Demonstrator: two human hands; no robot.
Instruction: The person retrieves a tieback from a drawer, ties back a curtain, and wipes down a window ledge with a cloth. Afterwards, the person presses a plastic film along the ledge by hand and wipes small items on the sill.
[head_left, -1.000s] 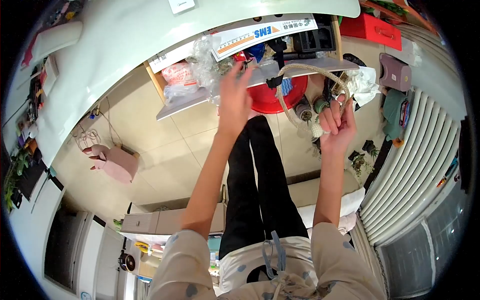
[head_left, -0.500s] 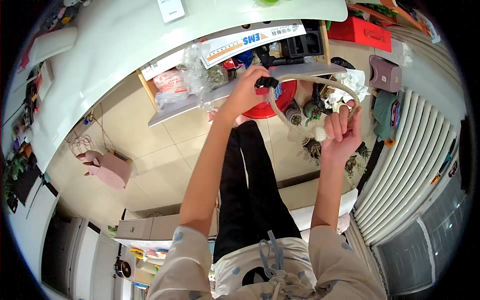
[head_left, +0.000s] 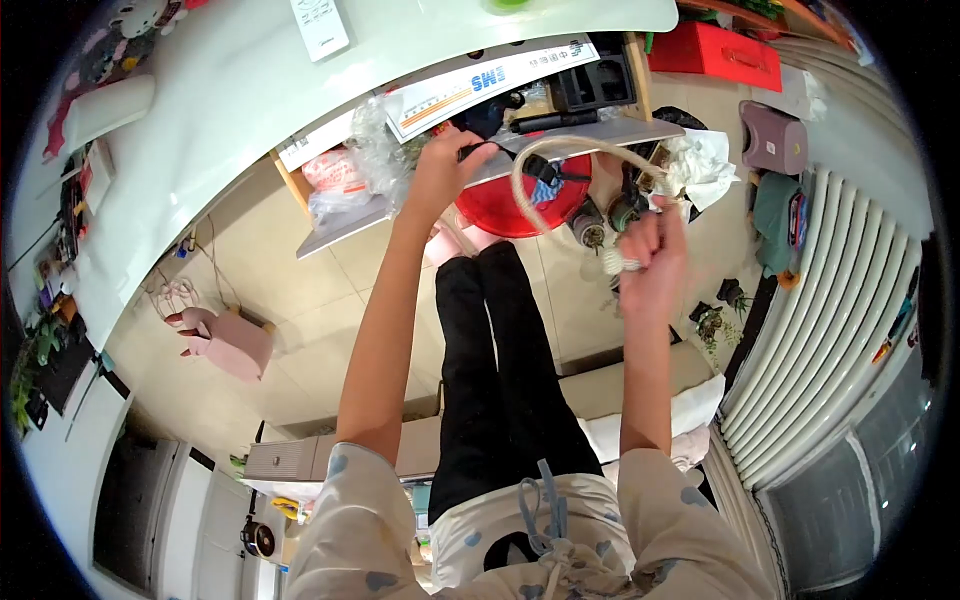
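A thick beige cord (head_left: 522, 190), bent into a loop, hangs between my hands above the red basin. My right hand (head_left: 652, 262), smeared by motion, is closed around the cord's right side. A white ribbed piece (head_left: 618, 262) sticks out beside its fingers. My left hand (head_left: 447, 170) is by the front edge of the open drawer, its fingers pinching a black strap (head_left: 478, 150). Dark strap material also shows by the cord's left bend; whether it is still fastened there I cannot tell.
The open drawer (head_left: 350, 232) holds an EMS envelope (head_left: 490, 82), plastic bags and a black tray (head_left: 595, 85). Below are a red basin (head_left: 500, 208), potted plants (head_left: 712, 325) and crumpled white paper (head_left: 700, 165). A white radiator (head_left: 800, 350) stands at right, a pink animal-shaped stool (head_left: 230, 340) at left.
My left hand has moved left and away from the loop, with black strap in its fingers. My right hand has shifted slightly left, and the loop has opened wider.
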